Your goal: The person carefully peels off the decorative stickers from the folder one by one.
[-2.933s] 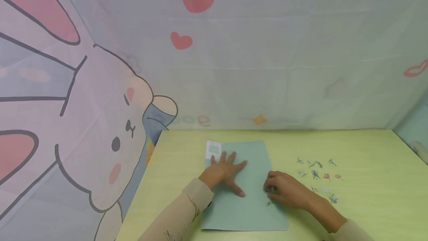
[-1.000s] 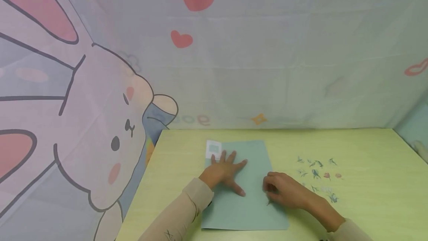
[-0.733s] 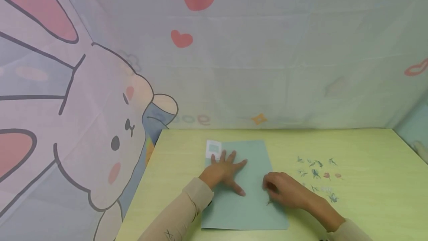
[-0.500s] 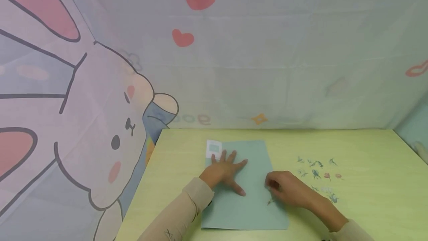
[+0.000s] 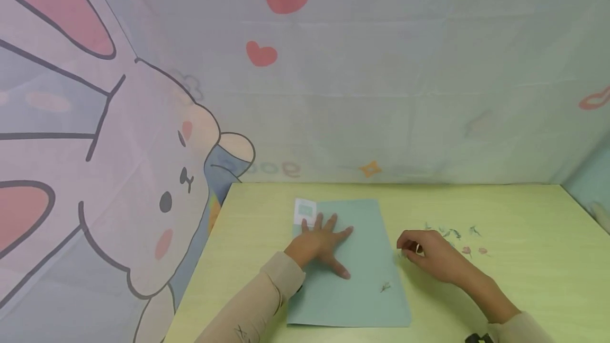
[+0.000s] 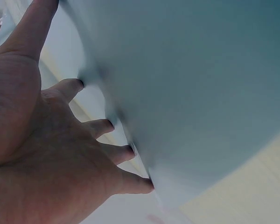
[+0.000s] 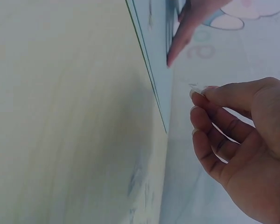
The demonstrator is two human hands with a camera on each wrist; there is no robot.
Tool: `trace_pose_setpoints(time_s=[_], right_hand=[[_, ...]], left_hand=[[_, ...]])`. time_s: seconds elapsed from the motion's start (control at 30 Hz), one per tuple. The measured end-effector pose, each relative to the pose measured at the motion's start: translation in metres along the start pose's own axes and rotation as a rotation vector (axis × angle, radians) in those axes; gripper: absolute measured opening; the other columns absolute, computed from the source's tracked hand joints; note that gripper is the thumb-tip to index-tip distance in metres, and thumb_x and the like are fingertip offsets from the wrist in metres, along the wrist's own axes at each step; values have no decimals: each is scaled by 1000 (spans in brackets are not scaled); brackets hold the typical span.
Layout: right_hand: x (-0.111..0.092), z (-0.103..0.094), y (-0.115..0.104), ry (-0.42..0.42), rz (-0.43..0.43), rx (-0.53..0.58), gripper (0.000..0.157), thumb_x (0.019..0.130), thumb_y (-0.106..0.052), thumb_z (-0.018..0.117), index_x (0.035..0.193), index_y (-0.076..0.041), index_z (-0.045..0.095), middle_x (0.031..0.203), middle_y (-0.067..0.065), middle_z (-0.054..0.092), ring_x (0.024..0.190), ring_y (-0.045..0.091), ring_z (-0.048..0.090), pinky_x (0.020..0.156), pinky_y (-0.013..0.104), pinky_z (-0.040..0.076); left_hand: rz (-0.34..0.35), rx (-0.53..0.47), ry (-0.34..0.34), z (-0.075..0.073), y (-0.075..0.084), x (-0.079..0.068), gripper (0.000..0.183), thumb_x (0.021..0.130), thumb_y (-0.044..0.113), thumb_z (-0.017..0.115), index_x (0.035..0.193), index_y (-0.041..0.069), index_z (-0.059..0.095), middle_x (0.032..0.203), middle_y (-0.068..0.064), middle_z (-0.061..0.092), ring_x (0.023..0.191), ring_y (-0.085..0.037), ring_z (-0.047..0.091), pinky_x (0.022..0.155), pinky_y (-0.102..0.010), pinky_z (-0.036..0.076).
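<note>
A pale green sheet (image 5: pixel 348 303) with a doubled edge lies on the yellow-green table. My left hand (image 5: pixel 316 245) rests on it with fingers spread wide, and the left wrist view shows the fingertips pressing on its surface. On the sheet's right part sits a small sprig-shaped sticker (image 5: pixel 385 287), untouched by either hand. Just off the sheet's right edge, my right hand (image 5: pixel 431 255) hovers over the table. Its thumb and index finger pinch a tiny translucent piece of film (image 7: pixel 196 87); the other fingers are curled in.
Several small plant-shaped stickers (image 5: pixel 456 233) lie on the table to the right, some hidden behind the right hand and forearm. Among them are two reddish flower stickers (image 5: pixel 466 251). A white label (image 5: pixel 305 210) marks the sheet's far left corner. A patterned cloth (image 5: pixel 343 120) hangs behind the table.
My right hand has risen off the sheet and moved right and away from me, uncovering the whole sprig sticker. The left hand keeps its place on the sheet.
</note>
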State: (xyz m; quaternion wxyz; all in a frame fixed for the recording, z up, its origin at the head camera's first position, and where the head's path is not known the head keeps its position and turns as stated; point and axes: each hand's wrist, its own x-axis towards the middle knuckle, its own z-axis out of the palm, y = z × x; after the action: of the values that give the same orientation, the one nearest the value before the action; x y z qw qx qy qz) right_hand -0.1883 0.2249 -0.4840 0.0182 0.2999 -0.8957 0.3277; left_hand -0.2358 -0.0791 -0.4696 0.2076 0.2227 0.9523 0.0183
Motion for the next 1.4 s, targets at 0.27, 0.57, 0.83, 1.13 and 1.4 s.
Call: trace_pose_setpoints(time_s=[0.27, 0.57, 0.83, 1.13, 1.4], right_hand=[[-17, -21, 15, 94, 59, -8, 16, 98, -1, 73, 103, -16, 72, 92, -6, 72, 83, 2, 64, 72, 27, 56], [-45, -47, 45, 133, 139, -52, 10, 100, -4, 73, 104, -13, 73, 94, -3, 72, 84, 3, 63, 70, 27, 55], [-74, -65, 72, 123, 223, -83, 7, 100, -4, 73, 101, -11, 73, 94, -5, 71, 83, 1, 63, 70, 26, 56], [-102, -76, 94, 83, 341, -114, 4, 101, -7, 72, 101, -10, 74, 95, -4, 72, 81, -1, 62, 68, 28, 54], [-111, -74, 101, 51, 414, -137, 1, 99, -12, 76, 98, -12, 75, 98, -3, 74, 84, 1, 62, 71, 28, 53]], left_hand=[[-11, 9, -17, 2, -2, 4, 117, 74, 72, 85, 169, 43, 24, 179, -7, 5, 162, -42, -1, 123, -72, 4], [-5, 4, -9, 3, -2, 2, 117, 73, 73, 86, 169, 43, 24, 179, -7, 6, 163, -42, 0, 123, -72, 5], [-4, 9, -12, 2, -1, 2, 117, 74, 73, 85, 169, 42, 24, 179, -7, 6, 162, -42, -1, 123, -73, 4], [-5, 12, -10, 1, 2, 1, 118, 73, 73, 86, 169, 42, 24, 179, -8, 6, 162, -43, 0, 122, -73, 5], [-10, 12, -10, 2, 0, 4, 118, 73, 73, 86, 169, 42, 25, 179, -8, 6, 162, -43, 0, 122, -74, 5]])
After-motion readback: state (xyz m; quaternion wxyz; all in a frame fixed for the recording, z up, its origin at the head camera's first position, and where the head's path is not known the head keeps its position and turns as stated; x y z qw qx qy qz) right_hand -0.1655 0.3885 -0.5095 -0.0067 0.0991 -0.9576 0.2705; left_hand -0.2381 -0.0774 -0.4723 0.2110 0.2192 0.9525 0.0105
